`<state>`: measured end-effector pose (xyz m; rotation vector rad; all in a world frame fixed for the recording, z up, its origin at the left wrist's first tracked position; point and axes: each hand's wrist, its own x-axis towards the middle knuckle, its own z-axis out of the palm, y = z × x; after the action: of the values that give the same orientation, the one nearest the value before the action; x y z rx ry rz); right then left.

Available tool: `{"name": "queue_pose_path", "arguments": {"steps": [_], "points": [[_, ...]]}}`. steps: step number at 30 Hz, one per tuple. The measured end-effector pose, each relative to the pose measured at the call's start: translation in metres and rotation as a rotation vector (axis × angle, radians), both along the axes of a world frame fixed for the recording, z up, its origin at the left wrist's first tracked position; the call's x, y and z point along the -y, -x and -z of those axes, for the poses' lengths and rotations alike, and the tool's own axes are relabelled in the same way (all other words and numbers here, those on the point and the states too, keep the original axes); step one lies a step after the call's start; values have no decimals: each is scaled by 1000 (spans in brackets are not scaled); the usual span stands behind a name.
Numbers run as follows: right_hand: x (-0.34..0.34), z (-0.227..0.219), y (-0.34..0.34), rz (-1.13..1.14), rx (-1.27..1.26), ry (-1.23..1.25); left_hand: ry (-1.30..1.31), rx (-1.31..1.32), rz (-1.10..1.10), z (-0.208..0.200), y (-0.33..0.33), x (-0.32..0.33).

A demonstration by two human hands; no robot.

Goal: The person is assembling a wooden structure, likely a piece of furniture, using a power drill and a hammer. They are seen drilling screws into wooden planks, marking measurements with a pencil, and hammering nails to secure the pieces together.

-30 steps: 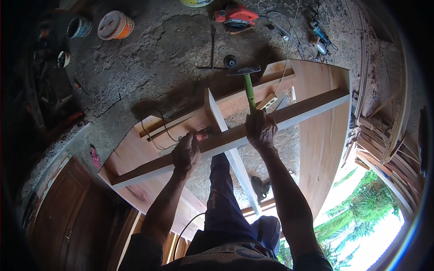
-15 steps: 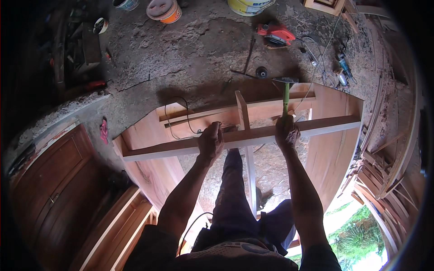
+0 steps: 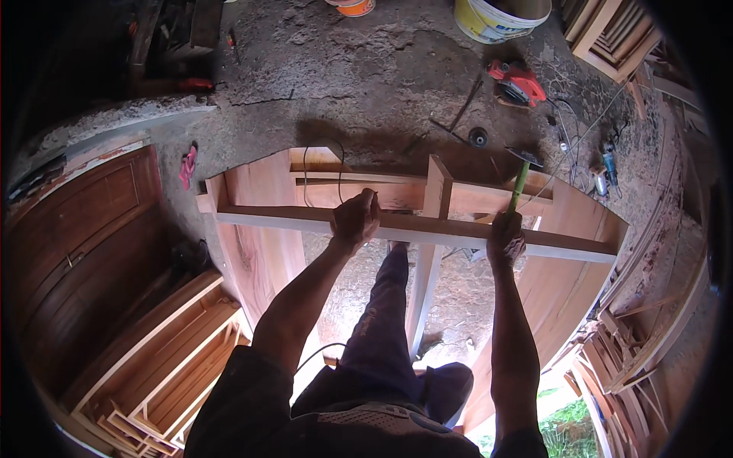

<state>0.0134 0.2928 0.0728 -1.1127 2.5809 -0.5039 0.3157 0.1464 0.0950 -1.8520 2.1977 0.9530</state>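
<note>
Gripping a long rail (image 3: pixel 439 227) near the far edge of a wooden frame (image 3: pixel 556 278) was the left hand (image 3: pixel 356 219); well apart, the right hand (image 3: pixel 505 238) clasped a green-handled hammer (image 3: pixel 520 185) over the rail.

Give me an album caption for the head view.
Left hand at the beam, right hand gripping a green-handled hammer.

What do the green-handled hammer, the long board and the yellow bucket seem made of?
Hammer: head probably metal, dark and dull; handle painted wood or plastic, unclear. Long board: apparently bare wood, brown and matt, pale-edged. Yellow bucket: likely plastic, judging by its smooth, coloured wall.
</note>
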Motion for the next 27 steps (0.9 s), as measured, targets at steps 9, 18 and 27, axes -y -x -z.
{"name": "queue_pose_path", "arguments": {"steps": [9, 18, 27], "points": [[5, -6, -3, 29, -21, 7, 55, 1, 42, -3, -2, -2], [0, 1, -5, 28, -15, 36, -15, 21, 146, -3, 1, 1], [7, -6, -1, 133, 85, -68, 307, 72, 265, 22, -9, -6]]}}
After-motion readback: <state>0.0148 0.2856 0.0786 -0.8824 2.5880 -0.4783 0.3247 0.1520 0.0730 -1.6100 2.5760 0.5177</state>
